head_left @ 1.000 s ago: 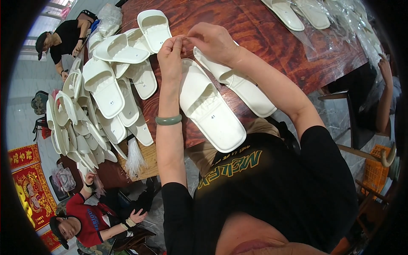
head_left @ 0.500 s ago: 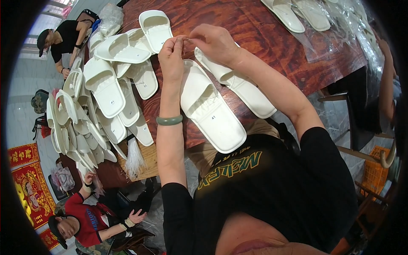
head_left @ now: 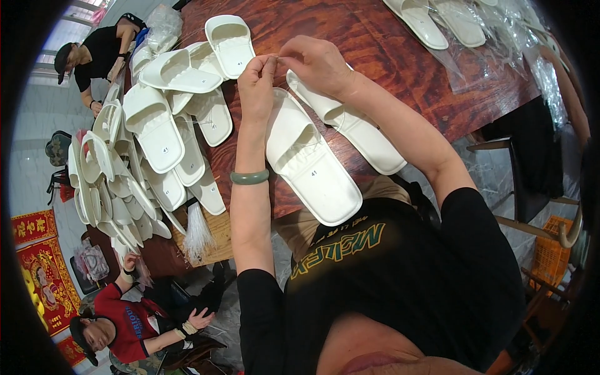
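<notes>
Above the heel-less white slippers, my left hand and my right hand meet with fingertips pinched together. Between them is a thin, pale strand, mostly hidden by the fingers. A white open-toed slipper lies sole down just below my left hand, its toe end towards the hands. Its neighbour, a second white slipper, lies partly under my right wrist and forearm. Both rest on the reddish-brown wooden table near its front edge.
A large heap of white slippers covers the table's left side. Beside it hangs a bundle of fine white strands. Slippers in clear plastic bags lie at the far right. Two co-workers are on the left; another person's arm is at the right.
My left hand has shifted slightly right, closing the small gap to my right fingertips. The slippers below have stayed put. At the right, the other person's arm has moved.
</notes>
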Tool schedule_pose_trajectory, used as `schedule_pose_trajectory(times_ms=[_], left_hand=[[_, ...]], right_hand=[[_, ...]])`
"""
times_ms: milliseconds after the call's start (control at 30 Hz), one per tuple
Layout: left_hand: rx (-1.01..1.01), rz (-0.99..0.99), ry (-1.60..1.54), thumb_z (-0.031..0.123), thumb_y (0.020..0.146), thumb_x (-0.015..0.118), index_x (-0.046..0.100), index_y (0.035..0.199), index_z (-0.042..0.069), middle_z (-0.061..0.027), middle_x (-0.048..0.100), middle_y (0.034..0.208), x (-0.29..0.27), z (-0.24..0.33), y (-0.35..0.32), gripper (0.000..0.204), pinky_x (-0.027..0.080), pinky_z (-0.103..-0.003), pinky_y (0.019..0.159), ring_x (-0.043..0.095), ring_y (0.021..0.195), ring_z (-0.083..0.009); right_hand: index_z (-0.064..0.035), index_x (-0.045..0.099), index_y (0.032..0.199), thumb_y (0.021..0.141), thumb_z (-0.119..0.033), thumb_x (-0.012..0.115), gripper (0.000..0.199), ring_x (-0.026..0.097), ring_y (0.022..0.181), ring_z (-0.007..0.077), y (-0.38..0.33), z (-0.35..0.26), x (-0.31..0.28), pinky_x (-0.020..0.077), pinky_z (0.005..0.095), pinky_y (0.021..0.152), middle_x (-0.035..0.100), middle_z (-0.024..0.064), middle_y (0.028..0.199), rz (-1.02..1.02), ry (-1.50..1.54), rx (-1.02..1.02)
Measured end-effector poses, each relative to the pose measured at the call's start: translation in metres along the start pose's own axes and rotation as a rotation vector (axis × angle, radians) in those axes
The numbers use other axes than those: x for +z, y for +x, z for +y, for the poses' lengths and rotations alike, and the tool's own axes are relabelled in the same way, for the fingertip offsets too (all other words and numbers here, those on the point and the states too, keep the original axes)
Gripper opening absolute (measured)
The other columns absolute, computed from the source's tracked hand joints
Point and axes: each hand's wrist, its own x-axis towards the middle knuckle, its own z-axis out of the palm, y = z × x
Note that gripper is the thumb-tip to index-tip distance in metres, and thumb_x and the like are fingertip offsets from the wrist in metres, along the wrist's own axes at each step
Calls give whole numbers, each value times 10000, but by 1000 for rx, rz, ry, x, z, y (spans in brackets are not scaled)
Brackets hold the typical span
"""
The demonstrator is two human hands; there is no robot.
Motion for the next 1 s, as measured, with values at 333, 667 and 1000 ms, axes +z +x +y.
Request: schedule_pose_trajectory(times_ms=[333,667,1000], left_hand=[[1,33,-21,131,930,530,631,984,-8,23,601,792,0,1,1,180,355,-146,563,471,658,-10],[3,47,-37,140,901,585,639,965,12,35,593,756,2,4,-1,153,338,-142,530,463,636,-2],[12,31,-50,139,901,582,631,957,23,24,628,805,2,11,-4,137,317,-135,508,448,623,12]], right_hand=[[-30,629,869,782,-93,645,109,623,713,249,0,2,2,489,320,621,634,100,817,21,-38,-46],[-25,634,886,796,-74,634,103,627,734,252,1,4,2,491,313,637,639,104,831,32,-23,-51],[-19,629,891,798,-71,634,106,623,748,246,1,4,1,484,312,652,635,101,837,9,16,-16]])
